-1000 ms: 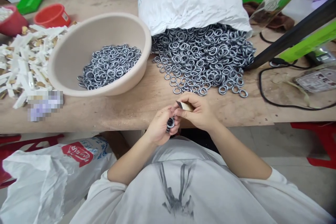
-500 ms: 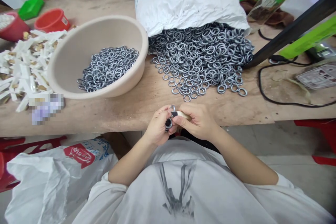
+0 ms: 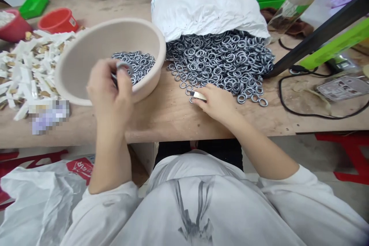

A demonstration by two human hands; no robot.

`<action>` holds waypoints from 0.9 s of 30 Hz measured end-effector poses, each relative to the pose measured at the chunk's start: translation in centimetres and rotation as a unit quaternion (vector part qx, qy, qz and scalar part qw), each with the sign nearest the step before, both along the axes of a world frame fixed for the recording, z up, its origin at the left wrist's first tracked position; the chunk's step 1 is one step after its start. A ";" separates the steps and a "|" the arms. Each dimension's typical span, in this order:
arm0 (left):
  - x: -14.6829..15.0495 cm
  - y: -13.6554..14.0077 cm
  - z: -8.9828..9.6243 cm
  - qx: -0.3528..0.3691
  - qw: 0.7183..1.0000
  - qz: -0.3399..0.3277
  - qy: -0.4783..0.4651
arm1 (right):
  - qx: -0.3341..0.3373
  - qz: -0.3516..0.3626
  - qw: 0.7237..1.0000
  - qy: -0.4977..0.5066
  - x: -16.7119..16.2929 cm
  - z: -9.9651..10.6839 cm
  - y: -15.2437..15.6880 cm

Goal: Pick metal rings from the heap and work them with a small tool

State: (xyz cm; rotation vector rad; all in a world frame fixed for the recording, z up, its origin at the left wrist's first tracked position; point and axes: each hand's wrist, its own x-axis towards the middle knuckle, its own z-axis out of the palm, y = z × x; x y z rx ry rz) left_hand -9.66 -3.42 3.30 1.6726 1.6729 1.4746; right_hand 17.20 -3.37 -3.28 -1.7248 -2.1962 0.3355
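My left hand (image 3: 111, 88), blurred by motion, is raised over the near rim of a beige basin (image 3: 83, 46). Its fingers are curled around several grey rings (image 3: 123, 67). More grey rings lie inside the basin, partly hidden by this hand. At the near edge of a large heap of loose grey rings (image 3: 219, 59), my right hand (image 3: 217, 102) keeps a small knife (image 3: 199, 95) with a dark tip and a pale handle between thumb and fingers. The knife tip is beside a few outlying rings; whether the fingers touch one cannot be made out.
Behind the heap lies a white sack (image 3: 207, 11), its mouth over the rings. White strips (image 3: 29, 59) are piled left of the basin. On the right stand a slanted black post (image 3: 314, 32) and a looping black cable (image 3: 284, 103). A red bowl (image 3: 57, 21) sits farther back.
My hands have parted from in front of my body. The left moved left and up to the basin with the rings; the right moved forward to the heap, still holding the knife.
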 end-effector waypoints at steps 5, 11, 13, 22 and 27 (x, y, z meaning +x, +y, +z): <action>-4.3 4.6 1.2 -0.051 0.948 0.082 0.302 | -0.031 0.026 0.994 -0.101 -1.2 0.2 1.1; 1.7 -1.3 -1.3 0.155 0.954 -0.071 0.246 | -0.079 0.020 0.995 -0.060 -1.5 0.4 1.3; 3.7 -3.3 -3.4 0.129 0.961 -0.133 0.205 | -0.081 0.020 0.996 -0.025 -1.5 0.3 1.5; 8.4 -5.8 -9.0 -0.089 0.964 -0.175 -0.177 | -0.224 -0.024 0.771 0.596 -3.7 -1.4 -2.2; 10.0 -6.9 -9.0 -0.145 0.936 -0.162 -0.277 | -0.164 -0.067 0.745 0.643 -5.2 -1.8 -4.7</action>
